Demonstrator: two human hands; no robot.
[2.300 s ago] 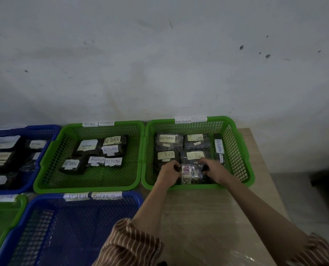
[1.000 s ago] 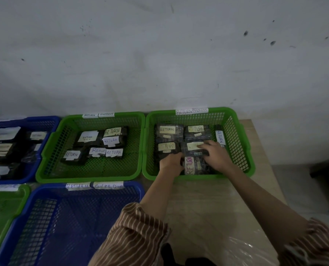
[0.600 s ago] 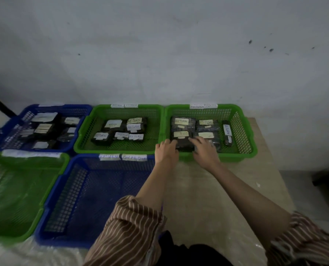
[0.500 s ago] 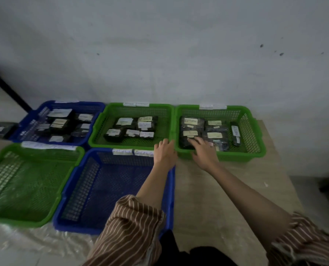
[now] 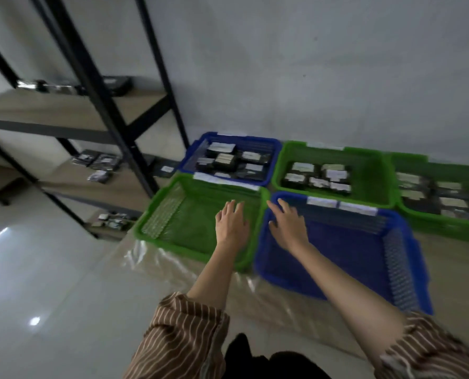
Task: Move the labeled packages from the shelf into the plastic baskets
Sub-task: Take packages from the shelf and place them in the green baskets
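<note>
My left hand (image 5: pixel 231 222) hovers open over the near green basket (image 5: pixel 156 212), which holds nothing. Open too, my right hand (image 5: pixel 288 222) is above the left end of the near blue basket (image 5: pixel 402 269), also without packages. Behind them a far blue basket (image 5: pixel 192 157), a middle green basket (image 5: pixel 370 173) and a right green basket (image 5: pixel 446 228) hold dark packages with white or yellow labels. On the left stands a black-framed shelf (image 5: pixel 91 105) with more packages on its middle board (image 5: pixel 99 162), some on the top board (image 5: pixel 115 84) and some on the bottom board (image 5: pixel 113 220).
The baskets sit on a low beige table (image 5: pixel 460 272) covered at its front by clear plastic film (image 5: pixel 173 272). Glossy white floor tiles (image 5: pixel 36 283) spread left of the table. A grey wall runs behind everything. A single package (image 5: pixel 166 168) lies between shelf and far blue basket.
Both hands have let go of the packages in the right green basket and swung left over the two near baskets. My view has turned left, bringing the shelf into sight.
</note>
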